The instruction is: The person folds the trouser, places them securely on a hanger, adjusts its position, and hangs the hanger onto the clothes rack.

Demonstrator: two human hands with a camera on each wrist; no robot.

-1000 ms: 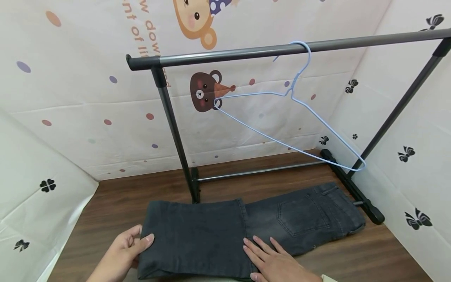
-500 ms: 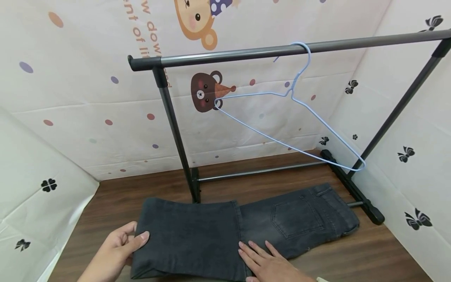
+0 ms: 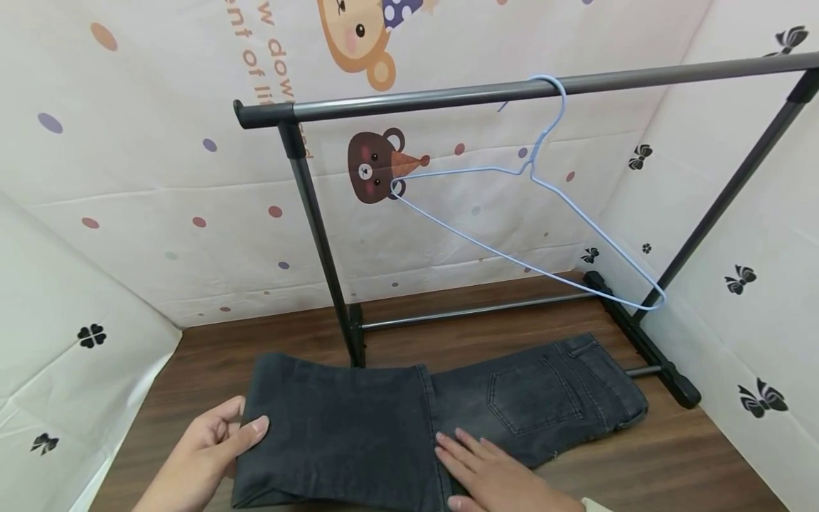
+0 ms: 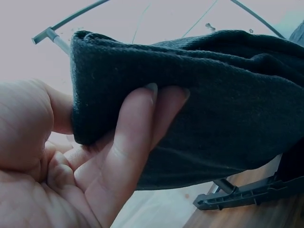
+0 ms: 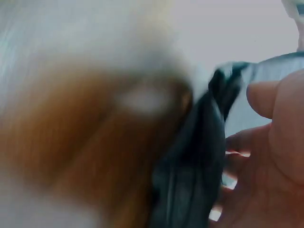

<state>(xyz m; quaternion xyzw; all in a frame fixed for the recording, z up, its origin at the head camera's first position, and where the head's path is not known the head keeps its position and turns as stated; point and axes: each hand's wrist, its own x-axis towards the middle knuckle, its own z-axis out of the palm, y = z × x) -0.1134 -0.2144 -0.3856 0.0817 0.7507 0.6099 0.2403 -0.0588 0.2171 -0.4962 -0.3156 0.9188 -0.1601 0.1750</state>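
Note:
A pair of dark grey jeans (image 3: 339, 430) lies on the wooden floor, its legs folded back over the upper part. A back pocket (image 3: 534, 398) shows on the right portion. My left hand (image 3: 201, 451) pinches the folded left end, thumb on top; in the left wrist view the fingers (image 4: 130, 128) lie along the cloth's underside and the end is lifted. My right hand (image 3: 502, 473) rests with straight fingers on the jeans, by the edge of the folded-over layer. The right wrist view is partly blurred, with the right hand (image 5: 270, 142) beside the dark cloth.
A dark metal clothes rack (image 3: 409, 99) stands behind the jeans. From its bar hangs a light blue wire hanger (image 3: 476, 242). The rack's right foot (image 3: 672, 380) is close to the waistband end. White printed sheets (image 3: 211, 178) cover the walls.
The jeans have slid somewhat to the left, with my left hand still pinching the folded end and moving along. My right hand stays on the cloth near the fold edge.

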